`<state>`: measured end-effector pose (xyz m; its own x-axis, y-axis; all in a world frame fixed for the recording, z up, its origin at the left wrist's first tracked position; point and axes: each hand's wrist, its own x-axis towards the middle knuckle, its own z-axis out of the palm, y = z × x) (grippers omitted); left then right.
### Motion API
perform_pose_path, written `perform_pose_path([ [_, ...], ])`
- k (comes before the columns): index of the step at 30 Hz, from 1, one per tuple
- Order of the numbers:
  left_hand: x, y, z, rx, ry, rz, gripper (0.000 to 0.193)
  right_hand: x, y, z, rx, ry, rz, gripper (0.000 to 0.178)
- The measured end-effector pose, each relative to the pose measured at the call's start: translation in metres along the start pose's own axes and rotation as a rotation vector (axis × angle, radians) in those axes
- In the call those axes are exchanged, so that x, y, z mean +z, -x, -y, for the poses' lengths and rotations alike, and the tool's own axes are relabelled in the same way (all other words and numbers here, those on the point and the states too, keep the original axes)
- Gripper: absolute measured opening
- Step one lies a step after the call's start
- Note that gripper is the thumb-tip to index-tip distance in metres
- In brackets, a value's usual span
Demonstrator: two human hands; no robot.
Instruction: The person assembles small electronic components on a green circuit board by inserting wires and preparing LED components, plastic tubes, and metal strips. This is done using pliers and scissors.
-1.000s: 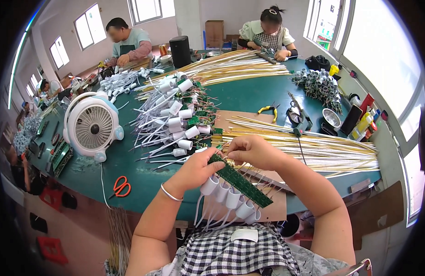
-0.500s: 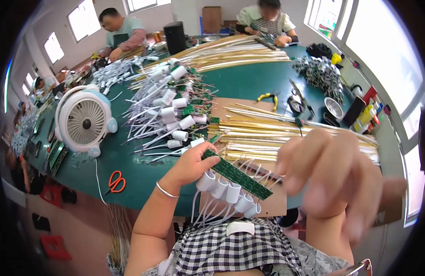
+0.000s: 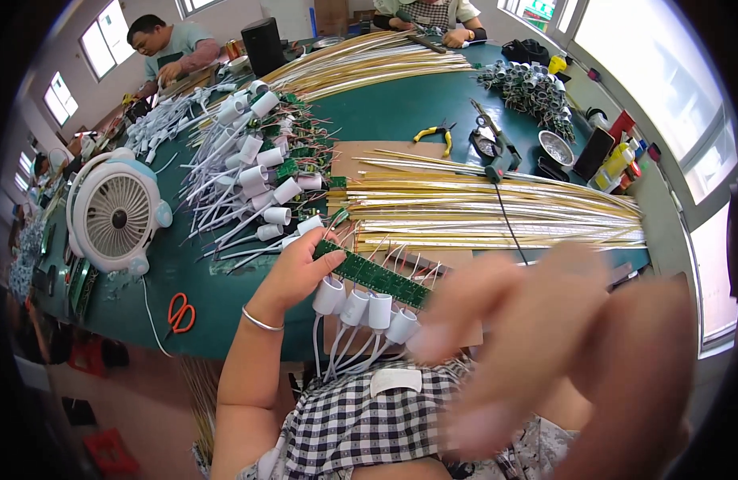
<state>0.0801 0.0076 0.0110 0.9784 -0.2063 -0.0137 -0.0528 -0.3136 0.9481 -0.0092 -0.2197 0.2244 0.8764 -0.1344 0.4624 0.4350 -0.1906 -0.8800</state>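
Note:
My left hand (image 3: 301, 268) pinches one end of a long green circuit board strip (image 3: 377, 276), thumb on its face. White cylindrical sockets (image 3: 379, 310) hang in a row along the strip, with white cables (image 3: 337, 360) running down from them towards my checked apron (image 3: 361, 424). Thin wires stand up along the strip's far edge. Close to the camera and smeared by motion, my right hand (image 3: 561, 344) covers the strip's right end; its fingers look bent, but what they hold, if anything, cannot be made out.
A pile of wired white sockets (image 3: 265, 172) lies left of centre. Beyond the strip are long yellow and white strips (image 3: 497, 204) on cardboard, yellow-handled pliers (image 3: 435, 136) and a soldering tool (image 3: 497, 156). At left stand a fan (image 3: 117, 212) and orange-handled scissors (image 3: 179, 314). Two people work across the table.
The view has shifted, so the table's contents sit further left and higher. My right hand has come leftward over the strip's right end. My left hand keeps its grip on the strip.

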Motion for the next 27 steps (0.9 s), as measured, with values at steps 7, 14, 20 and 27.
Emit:
perform_pose_path([
  [7,-0.004,0.001,0.014,-0.036,-0.016,-0.023,0.021,-0.015,0.01,-0.039,-0.104,-0.266,0.11,0.008],
  [14,-0.008,-0.009,0.039,-0.221,0.409,0.01,0.02,-0.034,-0.008,-0.122,-0.452,-0.389,0.607,0.023],
  [20,-0.001,-0.019,0.041,-0.296,0.56,0.069,0.017,0.028,0.048,-0.243,-0.528,0.591,0.858,0.061],
  [27,0.01,-0.011,-0.009,0.006,-0.409,-0.134,0.026,0.048,0.048,-0.253,-0.496,0.806,0.861,0.062],
])
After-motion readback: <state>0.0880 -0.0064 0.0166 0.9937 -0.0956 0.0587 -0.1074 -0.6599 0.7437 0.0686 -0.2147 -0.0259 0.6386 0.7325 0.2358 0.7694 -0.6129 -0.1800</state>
